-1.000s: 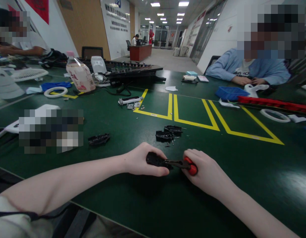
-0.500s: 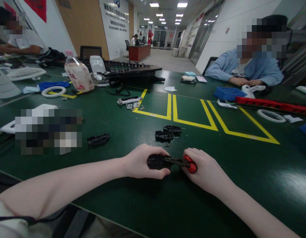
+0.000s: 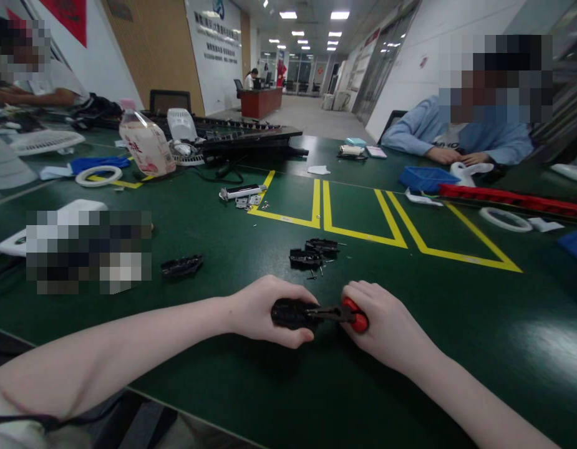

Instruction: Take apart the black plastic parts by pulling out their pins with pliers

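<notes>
Black part [image 3: 288,312] gripped left, red screwdriver [image 3: 356,317] gripped right, loose black parts [image 3: 311,254] beyond hands.

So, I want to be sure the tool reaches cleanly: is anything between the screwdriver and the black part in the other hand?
Nothing visible. The right hand holds the red-handled screwdriver, and its shaft runs straight to the black part gripped by the left hand. The loose black pieces lie farther away on the table.

black plastic part [image 3: 290,313] (seemingly a casing), red-handled screwdriver [image 3: 349,313]
</notes>
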`<action>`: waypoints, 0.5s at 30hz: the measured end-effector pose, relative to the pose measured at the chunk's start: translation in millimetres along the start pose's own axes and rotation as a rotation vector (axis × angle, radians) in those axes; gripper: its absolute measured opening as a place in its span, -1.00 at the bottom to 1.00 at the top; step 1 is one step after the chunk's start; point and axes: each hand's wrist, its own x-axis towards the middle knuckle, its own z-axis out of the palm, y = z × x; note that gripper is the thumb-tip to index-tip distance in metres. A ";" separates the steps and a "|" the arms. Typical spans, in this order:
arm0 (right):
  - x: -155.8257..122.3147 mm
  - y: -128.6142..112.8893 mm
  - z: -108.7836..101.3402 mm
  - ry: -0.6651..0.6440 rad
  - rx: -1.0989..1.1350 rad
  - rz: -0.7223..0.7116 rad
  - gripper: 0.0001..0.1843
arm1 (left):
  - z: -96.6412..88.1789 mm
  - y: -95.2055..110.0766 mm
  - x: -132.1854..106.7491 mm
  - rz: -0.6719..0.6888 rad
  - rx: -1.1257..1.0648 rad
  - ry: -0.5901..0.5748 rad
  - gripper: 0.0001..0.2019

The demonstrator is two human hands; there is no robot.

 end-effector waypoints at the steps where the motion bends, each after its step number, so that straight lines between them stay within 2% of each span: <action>1: -0.3 0.7 0.4 0.017 -0.008 -0.018 -0.89 | -0.3 -0.1 0.1 0.005 -0.003 -0.001 -0.59; 8: -3.2 0.7 1.4 0.086 -0.026 -0.096 -0.86 | -2.0 -0.9 -0.2 0.060 -0.053 -0.043 -0.58; 15: -3.7 -3.6 -3.0 0.114 -0.052 -0.136 -0.85 | -2.5 -2.5 0.5 0.056 -0.051 -0.068 -0.61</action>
